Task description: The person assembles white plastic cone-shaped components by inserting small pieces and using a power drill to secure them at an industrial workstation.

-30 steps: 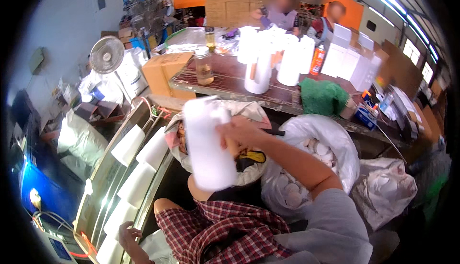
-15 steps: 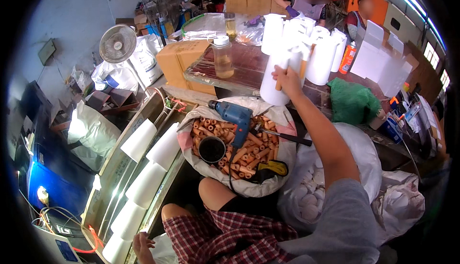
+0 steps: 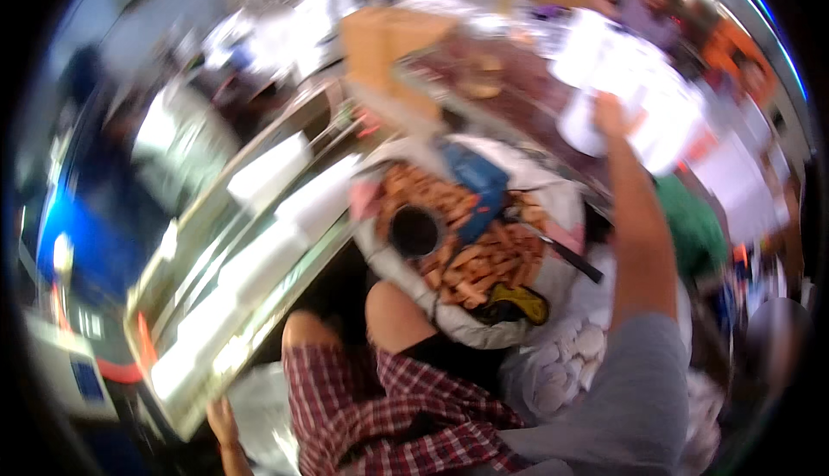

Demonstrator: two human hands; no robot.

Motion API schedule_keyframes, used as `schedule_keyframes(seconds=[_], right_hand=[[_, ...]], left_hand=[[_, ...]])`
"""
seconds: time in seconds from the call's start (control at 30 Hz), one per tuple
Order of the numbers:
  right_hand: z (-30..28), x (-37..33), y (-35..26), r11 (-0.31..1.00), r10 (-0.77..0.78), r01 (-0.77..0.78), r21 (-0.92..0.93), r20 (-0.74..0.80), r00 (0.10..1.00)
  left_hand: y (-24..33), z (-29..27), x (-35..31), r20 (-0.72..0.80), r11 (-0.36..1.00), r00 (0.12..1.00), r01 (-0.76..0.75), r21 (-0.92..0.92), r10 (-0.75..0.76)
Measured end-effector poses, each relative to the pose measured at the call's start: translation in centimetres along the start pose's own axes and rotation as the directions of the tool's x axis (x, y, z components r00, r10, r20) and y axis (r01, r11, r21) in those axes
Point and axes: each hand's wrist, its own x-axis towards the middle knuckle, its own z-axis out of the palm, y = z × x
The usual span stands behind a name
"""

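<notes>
At the upper right, my right hand (image 3: 610, 113) is closed at the handle side of a white jug-like vessel (image 3: 580, 129), low over the table's near edge. Motion blurs it, and its base cannot be made out. More white vessels (image 3: 669, 135) stand close behind and beside it. My left hand (image 3: 223, 424) is at the lower left with its fingers stretched upward and nothing in it. It is beside the low end of a wooden trough (image 3: 186, 420), in which several white tapered cylinders (image 3: 268, 256) lie in a row.
Before my knees an open sack (image 3: 380, 247) holds short tan tubes (image 3: 484, 269), a blue power drill (image 3: 475, 187), a dark cup (image 3: 416, 231), a hammer-like tool (image 3: 570, 256) and a yellow-black item (image 3: 514, 305). A bag of white discs (image 3: 561, 364) sits at right. A cardboard box (image 3: 389, 53) adjoins the table (image 3: 527, 88).
The view has swung left and blurred, so the scene sits farther right. My right hand keeps hold of the white vessel near the table edge. My left hand has dropped slightly beside the trough.
</notes>
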Motion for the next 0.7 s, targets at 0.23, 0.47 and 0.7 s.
schedule_keyframes(seconds=[0.23,0.47,0.7], right_hand=[[3.2,-8.3,7.9,0.655,0.108,-0.244,0.716,0.230,0.967],[-0.1,-15.9,4.0,0.391,0.046,-0.476,0.788,0.499,0.865],[-13.0,-18.7,-3.8,0.520,0.075,-0.600,0.608,0.667,0.742]], left_hand=[[-11.0,-5.9,-5.8,-0.411,0.797,0.889,0.394,0.457,-0.203],[-17.5,-1.7,-15.1,-0.207,0.291,0.676,0.546,0.785,-0.708],[-25.2,6.8,-11.7,0.338,0.193,0.723,-0.279,0.941,-0.602]])
